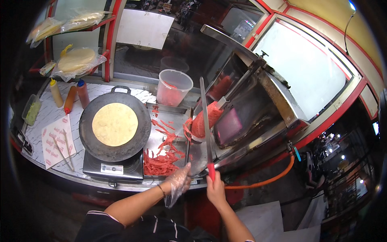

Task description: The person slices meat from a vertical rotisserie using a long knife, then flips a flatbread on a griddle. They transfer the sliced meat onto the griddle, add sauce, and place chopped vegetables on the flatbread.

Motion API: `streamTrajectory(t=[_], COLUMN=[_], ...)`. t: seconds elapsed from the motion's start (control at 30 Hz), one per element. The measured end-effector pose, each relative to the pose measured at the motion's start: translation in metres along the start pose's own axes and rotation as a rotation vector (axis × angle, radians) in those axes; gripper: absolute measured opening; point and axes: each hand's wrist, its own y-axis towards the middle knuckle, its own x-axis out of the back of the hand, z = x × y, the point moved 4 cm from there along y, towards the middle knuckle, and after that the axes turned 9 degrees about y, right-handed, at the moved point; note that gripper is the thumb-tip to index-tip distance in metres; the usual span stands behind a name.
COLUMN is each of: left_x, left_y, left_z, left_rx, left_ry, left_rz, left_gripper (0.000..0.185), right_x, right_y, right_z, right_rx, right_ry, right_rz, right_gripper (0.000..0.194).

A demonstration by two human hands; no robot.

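My right hand (216, 188) grips the red handle of a long slicing knife (206, 121). Its blade points away from me and passes in front of a cone of red meat (198, 124) on a rotisserie spit (242, 79). A clear plastic glove covers my left hand (179, 182), which is closed around the near end of a long, narrow metal utensil (188, 145). Meat strips hang by the utensil's far part, close to the cone. Shaved red meat (159, 164) lies in a metal tray (181, 119) left of the utensil, heaped at the near end.
A flatbread (115, 124) lies on a round black griddle (87, 134) over a portable stove (90, 168). Sauce bottles (56, 93), tongs (67, 151) and a printed paper wrapper (51, 142) are left. A plastic tub (174, 87) stands behind the tray; a vertical broiler (260, 109) is right.
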Motion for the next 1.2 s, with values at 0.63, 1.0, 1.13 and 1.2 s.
streamTrajectory(t=[0.63,1.0,1.13,1.2], left_x=[-0.007,0.007,0.015,0.007], left_y=[0.02,-0.024,-0.008,-0.007], left_z=[-0.036,-0.008,0.006,0.003], left_rx=[-0.001,0.036,0.015,-0.037], left_ry=[-0.088,-0.01,0.092,0.264], left_rz=[0.058,0.077,0.013,-0.031], left_gripper=[0.051,0.052,0.055,0.055], right_x=[-0.008,0.071,0.009,-0.012], right_y=[-0.085,-0.084,-0.018,0.025], right_z=[-0.074,-0.043,-0.003,0.022], right_rx=[-0.214,-0.147,0.022,0.067], right_ry=[-0.104,-0.008,0.042,0.039], right_rz=[0.146,0.128,-0.045,-0.109], right_gripper=[0.029,0.021,0.022,0.024])
